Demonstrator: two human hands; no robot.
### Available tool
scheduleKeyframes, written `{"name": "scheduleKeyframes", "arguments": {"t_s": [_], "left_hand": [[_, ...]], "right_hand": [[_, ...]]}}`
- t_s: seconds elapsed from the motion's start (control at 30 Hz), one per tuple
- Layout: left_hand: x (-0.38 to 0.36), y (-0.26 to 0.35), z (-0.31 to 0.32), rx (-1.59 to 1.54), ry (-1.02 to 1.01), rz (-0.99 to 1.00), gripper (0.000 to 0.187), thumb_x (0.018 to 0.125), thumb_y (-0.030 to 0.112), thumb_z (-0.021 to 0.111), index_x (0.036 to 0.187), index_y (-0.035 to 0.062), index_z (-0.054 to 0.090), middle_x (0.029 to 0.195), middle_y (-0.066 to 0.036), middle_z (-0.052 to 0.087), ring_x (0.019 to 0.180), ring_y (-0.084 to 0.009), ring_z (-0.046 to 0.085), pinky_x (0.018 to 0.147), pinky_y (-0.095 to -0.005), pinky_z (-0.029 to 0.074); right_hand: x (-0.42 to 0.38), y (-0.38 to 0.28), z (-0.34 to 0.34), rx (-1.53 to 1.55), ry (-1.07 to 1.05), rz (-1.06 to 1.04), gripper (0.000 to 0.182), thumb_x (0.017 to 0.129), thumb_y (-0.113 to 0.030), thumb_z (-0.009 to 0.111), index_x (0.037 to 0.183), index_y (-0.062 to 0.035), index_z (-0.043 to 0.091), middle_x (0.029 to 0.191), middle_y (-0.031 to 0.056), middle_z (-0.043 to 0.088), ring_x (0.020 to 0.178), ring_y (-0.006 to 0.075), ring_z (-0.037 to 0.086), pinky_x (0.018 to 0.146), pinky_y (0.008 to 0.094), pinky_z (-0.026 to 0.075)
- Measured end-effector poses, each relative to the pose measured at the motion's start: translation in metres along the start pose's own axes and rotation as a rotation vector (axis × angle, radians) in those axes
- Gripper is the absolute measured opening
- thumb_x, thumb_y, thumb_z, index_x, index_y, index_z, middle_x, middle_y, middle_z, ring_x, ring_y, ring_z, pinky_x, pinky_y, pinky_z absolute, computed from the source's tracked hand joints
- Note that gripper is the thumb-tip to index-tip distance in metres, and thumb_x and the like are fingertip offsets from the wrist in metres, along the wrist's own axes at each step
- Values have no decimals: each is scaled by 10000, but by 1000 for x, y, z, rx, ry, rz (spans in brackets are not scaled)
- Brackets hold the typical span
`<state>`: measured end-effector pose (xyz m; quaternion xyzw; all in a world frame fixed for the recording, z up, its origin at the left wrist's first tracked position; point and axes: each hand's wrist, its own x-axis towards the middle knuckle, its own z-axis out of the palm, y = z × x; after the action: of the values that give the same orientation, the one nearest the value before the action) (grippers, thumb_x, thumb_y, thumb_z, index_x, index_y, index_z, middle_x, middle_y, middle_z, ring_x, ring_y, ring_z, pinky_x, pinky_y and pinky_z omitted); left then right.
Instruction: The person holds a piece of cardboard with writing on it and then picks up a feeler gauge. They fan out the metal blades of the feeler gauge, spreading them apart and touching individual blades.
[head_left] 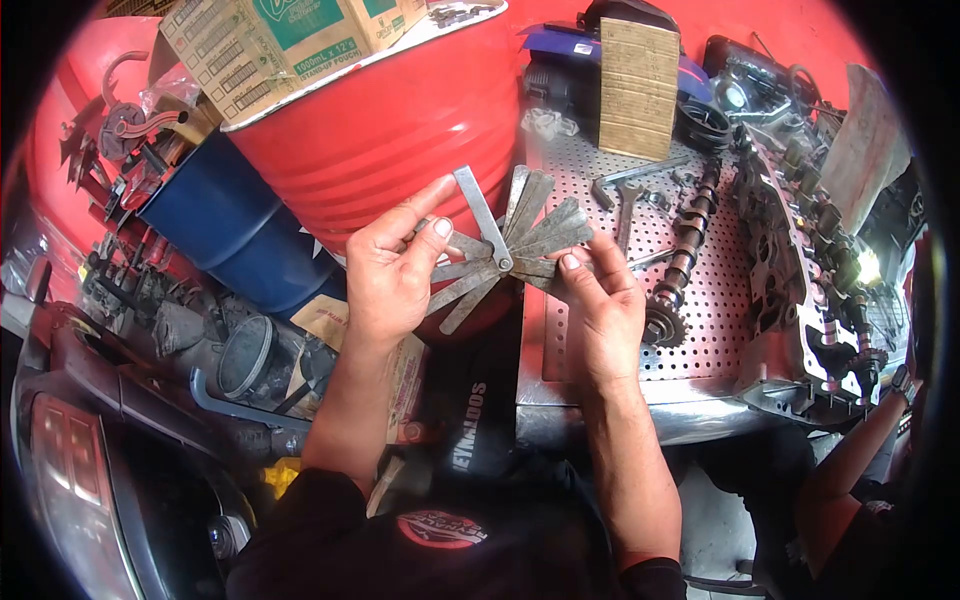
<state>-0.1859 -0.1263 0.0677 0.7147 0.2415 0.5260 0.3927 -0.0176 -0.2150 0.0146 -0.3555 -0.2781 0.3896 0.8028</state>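
A feeler gauge set [503, 263] is fanned out around its pivot in front of my chest, its thin metal blades pointing several ways. My left hand [393, 265] pinches blades on the left side, with the index finger stretched toward the upright metal holder [478, 208]. On the right side, my right hand [607, 300] grips blades between thumb and fingers. Behind my right hand, a camshaft [692, 240] with a toothed sprocket lies on the perforated metal table [720, 340].
A cylinder head [780, 270] rests on the table's right side, near wrenches [628, 215] and cardboard [637, 90]. Red [390, 130] and blue [235, 215] drums stand behind and left. A co-worker's arm [850, 460] shows at lower right.
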Motion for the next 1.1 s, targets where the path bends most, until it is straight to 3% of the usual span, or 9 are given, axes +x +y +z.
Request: {"name": "scheduleKeyframes", "arguments": {"t_s": [0.23,0.43,0.63,1.1], "left_hand": [[1,3,1,-9,8,-13,359,953,20,614,1308,-31,601,841,-41,672,731,-82,643,679,-252,551],[-1,10,2,22,48,-8,343,947,7,615,1286,-41,613,852,-45,681,728,-77,640,659,-228,525],[-6,18,5,35,80,-15,329,939,-1,615,1264,-53,623,855,-51,687,728,-73,638,647,-208,503],[-17,20,10,1,103,-27,314,940,-6,602,1244,-85,601,849,-60,668,731,-92,641,724,-252,559]], "right_hand": [[0,-6,-3,190,-24,64,157,929,-15,598,1085,5,595,989,110,715,953,141,644,926,278,479],[-2,-11,3,97,5,44,179,913,-31,591,1084,8,619,1005,112,703,987,170,624,971,324,452],[-2,-11,1,110,2,52,172,929,-18,606,1096,20,605,990,114,722,938,145,663,916,274,490],[-2,-11,4,76,45,28,259,892,7,688,1136,39,605,999,84,690,935,134,659,871,268,531]]}}
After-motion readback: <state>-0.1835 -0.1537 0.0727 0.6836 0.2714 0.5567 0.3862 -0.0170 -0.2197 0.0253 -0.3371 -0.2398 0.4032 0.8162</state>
